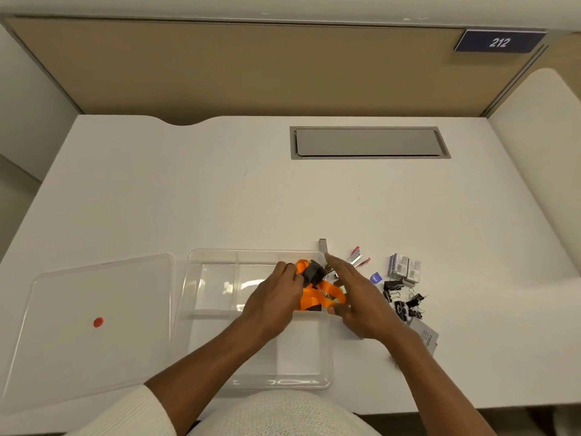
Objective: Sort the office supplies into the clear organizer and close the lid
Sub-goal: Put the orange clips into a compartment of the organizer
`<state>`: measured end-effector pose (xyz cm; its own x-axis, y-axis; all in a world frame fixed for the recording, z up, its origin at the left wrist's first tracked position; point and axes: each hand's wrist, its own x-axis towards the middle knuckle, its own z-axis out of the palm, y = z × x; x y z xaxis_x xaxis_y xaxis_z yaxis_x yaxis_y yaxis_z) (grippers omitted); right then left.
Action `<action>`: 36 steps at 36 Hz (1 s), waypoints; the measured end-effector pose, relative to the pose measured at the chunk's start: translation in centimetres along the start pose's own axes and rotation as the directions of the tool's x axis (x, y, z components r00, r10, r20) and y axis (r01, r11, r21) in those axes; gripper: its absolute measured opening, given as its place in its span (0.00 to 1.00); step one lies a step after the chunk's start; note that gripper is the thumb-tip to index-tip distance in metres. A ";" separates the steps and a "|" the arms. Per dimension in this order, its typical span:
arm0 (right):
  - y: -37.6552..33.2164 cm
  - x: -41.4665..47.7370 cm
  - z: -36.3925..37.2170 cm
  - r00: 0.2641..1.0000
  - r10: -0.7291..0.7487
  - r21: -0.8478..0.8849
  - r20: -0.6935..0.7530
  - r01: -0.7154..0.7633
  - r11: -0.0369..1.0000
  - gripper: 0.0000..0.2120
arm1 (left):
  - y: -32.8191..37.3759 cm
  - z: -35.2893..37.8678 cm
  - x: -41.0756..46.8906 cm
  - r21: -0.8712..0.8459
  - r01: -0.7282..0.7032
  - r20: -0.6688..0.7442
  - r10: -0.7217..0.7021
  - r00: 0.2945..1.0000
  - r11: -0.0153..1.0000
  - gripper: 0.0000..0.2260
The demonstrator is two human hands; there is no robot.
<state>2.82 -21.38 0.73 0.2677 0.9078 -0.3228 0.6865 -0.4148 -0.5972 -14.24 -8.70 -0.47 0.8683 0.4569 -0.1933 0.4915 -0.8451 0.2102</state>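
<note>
Head view: my left hand (276,294) pinches the orange fabric lanyard (317,294) over the far-right compartment of the clear plastic organizer (220,259); my right hand (352,294), flat and open, steadies it. Loose loops could spill over the organizer's rim and later jam its lid (88,322).

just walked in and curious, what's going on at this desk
A person is sorting office supplies into a clear organizer. Both hands are on an orange lanyard, the left hand gripping it and the right hand open against it, over the organizer's far right compartment. The lid lies off to the left. Binder clips, staple boxes and other small items still wait on the desk to the right.
</note>
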 end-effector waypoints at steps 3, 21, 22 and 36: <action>-0.2 0.7 -0.3 1.000 -0.008 -0.022 -0.019 0.007 1.000 0.40 | 0.1 0.3 0.6 0.020 -0.011 0.033 0.010 0.999 1.000 0.16; -5.7 2.2 3.7 0.930 0.057 -0.021 -0.363 -0.070 0.997 0.08 | -1.1 -1.6 0.3 -0.183 0.043 -0.018 -0.047 0.999 0.982 0.09; -5.8 2.4 4.3 0.941 0.043 -0.066 -0.335 -0.069 0.995 0.08 | -1.0 -1.6 0.3 -0.193 0.042 -0.009 -0.045 0.999 0.980 0.10; -5.4 3.8 2.5 0.994 0.075 -0.178 -0.078 -0.088 0.980 0.12 | -0.1 -0.1 1.3 0.082 -0.083 0.075 0.077 0.994 0.993 0.11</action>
<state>-1.58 -15.86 0.91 0.3704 0.8760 -0.3089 0.7693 -0.4757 -0.4265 -13.16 -8.03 -0.59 0.8958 0.3685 -0.2484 0.4106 -0.9001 0.1457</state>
